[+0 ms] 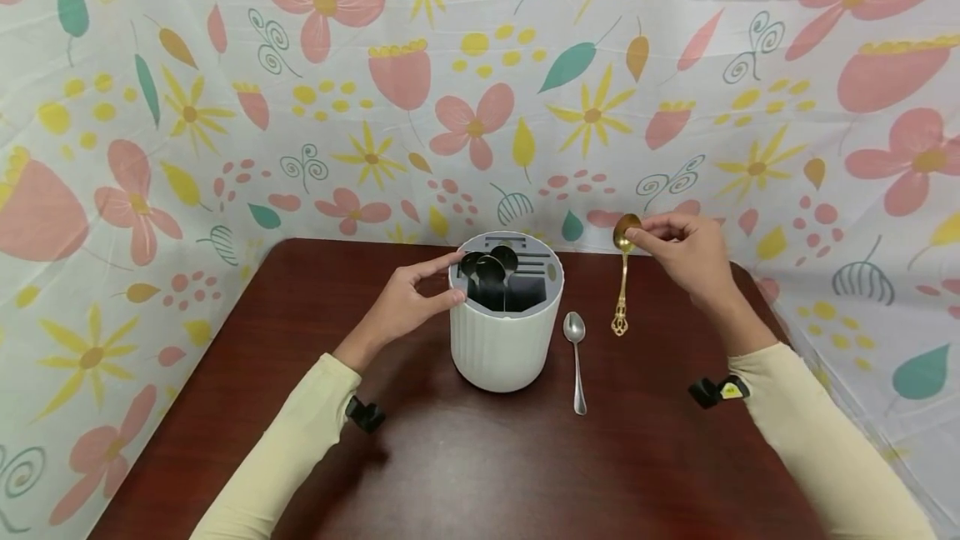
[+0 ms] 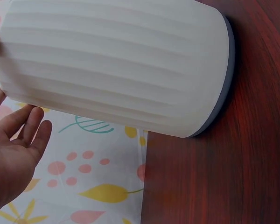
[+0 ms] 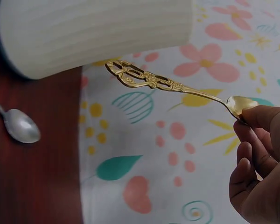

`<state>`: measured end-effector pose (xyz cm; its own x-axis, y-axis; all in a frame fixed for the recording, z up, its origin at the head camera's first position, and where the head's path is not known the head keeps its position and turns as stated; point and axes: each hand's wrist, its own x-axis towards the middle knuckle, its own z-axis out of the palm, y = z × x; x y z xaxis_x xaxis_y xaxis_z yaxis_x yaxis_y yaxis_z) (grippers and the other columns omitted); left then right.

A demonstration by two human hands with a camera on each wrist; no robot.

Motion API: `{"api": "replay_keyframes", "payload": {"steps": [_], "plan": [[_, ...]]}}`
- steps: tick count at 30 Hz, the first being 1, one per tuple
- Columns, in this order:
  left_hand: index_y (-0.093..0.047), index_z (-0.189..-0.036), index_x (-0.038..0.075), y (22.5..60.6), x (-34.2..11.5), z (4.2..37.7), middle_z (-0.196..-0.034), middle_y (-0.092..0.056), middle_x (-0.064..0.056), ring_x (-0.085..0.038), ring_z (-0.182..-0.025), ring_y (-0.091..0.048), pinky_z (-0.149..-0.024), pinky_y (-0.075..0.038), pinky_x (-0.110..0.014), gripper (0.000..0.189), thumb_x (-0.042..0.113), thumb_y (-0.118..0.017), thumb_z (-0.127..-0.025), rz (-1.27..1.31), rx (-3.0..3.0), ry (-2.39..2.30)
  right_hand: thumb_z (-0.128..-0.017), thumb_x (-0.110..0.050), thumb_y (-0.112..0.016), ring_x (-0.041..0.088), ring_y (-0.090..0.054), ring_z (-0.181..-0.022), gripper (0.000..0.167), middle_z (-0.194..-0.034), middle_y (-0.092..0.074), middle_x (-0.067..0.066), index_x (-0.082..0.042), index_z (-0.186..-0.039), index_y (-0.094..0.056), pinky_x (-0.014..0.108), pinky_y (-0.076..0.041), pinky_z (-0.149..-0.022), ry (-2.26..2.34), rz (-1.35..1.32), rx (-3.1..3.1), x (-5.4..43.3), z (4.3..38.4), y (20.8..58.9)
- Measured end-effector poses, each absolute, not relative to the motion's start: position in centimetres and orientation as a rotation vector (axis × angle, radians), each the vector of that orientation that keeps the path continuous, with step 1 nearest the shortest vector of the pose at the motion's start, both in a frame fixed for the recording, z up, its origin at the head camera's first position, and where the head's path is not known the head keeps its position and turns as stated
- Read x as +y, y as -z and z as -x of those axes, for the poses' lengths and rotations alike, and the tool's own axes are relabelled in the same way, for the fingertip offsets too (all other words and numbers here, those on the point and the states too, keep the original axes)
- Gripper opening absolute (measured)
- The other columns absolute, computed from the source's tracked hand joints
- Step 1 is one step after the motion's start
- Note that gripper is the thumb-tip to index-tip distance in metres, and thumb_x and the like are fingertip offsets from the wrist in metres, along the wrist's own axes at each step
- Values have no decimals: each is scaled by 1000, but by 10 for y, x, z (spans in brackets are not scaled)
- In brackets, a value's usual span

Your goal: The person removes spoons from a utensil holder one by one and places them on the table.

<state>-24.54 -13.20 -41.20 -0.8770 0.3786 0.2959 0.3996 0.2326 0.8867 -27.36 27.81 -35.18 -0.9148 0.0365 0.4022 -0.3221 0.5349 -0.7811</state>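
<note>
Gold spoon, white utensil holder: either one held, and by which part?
Gold spoon: yes, by its bowl, pinched by the right hand. White utensil holder: no; the left hand touches its rim without gripping.

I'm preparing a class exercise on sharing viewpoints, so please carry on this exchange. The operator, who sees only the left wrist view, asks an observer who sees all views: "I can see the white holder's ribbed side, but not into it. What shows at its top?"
Observer: Three dark spoons show in the open top of the white holder, bowls up.
Operator: Only the left of the two hands is in my picture. What is the right hand doing?
Observer: It pinches a gold spoon by the bowl.
Operator: Is anything lying on the table nearby?
Observer: Yes, a silver spoon lies just right of the holder, in the head view.
</note>
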Motion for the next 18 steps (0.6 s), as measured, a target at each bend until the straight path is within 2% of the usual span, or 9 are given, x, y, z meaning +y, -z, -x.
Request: {"api": "replay_keyframes", "payload": {"steps": [3,8,18], "plan": [[-57,-147,31,413,-132,246,-148,-56,13,-11,-142,-44,-115,-36,-61,59,32,-78,-92,780,-2442,1784,-88,-30,-83,8,-59,-72,30,-74,-68,-19,-2,-99,-78,19,-46,-57,-1343,-211,-2431,279,271,363],[-57,-147,30,412,-133,246,-148,-56,12,-11,-143,-44,-116,-36,-58,59,30,-78,-93,774,-2451,1785,-88,-32,-82,7,-62,-77,31,-78,-69,-17,-3,-99,-78,19,-49,-62,-1338,-195,-2475,281,270,382],[-55,-150,18,412,-131,246,-151,-54,2,-18,-146,-41,-119,-34,-54,62,16,-77,-92,723,-2487,1803,-90,-43,-78,10,-60,-78,34,-83,-73,-9,-10,-98,-79,23,-48,-61,-1203,-166,-2624,286,267,413]]}}
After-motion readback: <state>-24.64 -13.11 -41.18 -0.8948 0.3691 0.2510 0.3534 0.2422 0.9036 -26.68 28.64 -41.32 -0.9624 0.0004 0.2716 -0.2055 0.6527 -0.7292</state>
